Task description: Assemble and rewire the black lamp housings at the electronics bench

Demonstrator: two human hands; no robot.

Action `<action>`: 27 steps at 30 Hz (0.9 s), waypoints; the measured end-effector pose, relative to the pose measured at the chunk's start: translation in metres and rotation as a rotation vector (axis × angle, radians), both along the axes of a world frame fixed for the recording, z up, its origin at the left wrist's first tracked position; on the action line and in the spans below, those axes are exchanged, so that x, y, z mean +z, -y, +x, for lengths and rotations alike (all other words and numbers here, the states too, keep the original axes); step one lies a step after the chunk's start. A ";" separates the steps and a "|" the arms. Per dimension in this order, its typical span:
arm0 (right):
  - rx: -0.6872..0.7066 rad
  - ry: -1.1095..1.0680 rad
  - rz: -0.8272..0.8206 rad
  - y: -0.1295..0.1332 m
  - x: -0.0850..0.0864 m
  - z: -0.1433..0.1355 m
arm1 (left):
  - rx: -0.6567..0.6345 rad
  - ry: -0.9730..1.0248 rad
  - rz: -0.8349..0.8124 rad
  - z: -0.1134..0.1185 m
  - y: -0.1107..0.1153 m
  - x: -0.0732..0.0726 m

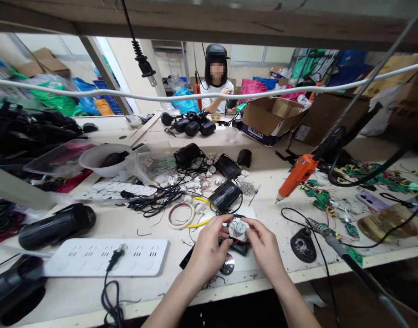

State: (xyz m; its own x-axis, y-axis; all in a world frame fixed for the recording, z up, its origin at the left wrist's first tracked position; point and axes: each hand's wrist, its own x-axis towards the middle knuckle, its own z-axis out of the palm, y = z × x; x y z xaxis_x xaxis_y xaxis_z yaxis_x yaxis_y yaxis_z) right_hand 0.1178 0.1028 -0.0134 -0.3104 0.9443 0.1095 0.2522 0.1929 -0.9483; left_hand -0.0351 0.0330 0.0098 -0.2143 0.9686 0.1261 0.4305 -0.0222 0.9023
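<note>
Between my two hands is a small motor [241, 227], a round silvery disc on a pale mount with thin wires by it. My left hand [211, 242] grips its left side, fingers curled and thumb in front. On the opposite side my right hand [262, 241] pinches it between thumb and fingers. A black plastic housing part lies below the hands, partly hidden by them. Near my left thumb a shiny metal disc [227, 264] rests on the table. Just beyond my fingers is an open black housing [225, 196].
An orange electric screwdriver [298, 176] hangs at the right. Near it are a soldering iron [335, 246], its black stand [303, 245] and green circuit boards [321, 198]. A white power strip [106, 257] lies left. A white cable [181, 97] crosses above; a co-worker [216, 84] sits opposite.
</note>
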 end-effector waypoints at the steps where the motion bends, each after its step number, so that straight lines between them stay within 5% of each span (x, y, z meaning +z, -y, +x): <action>1: -0.014 0.025 0.003 0.000 -0.001 0.000 | -0.011 -0.029 0.003 0.000 0.000 -0.001; 11: -0.035 0.201 0.179 0.006 -0.008 0.002 | -0.078 -0.607 0.121 -0.001 0.011 -0.001; 27: 0.129 0.284 0.444 0.014 -0.008 0.006 | -0.091 -0.589 -0.012 -0.001 0.014 -0.006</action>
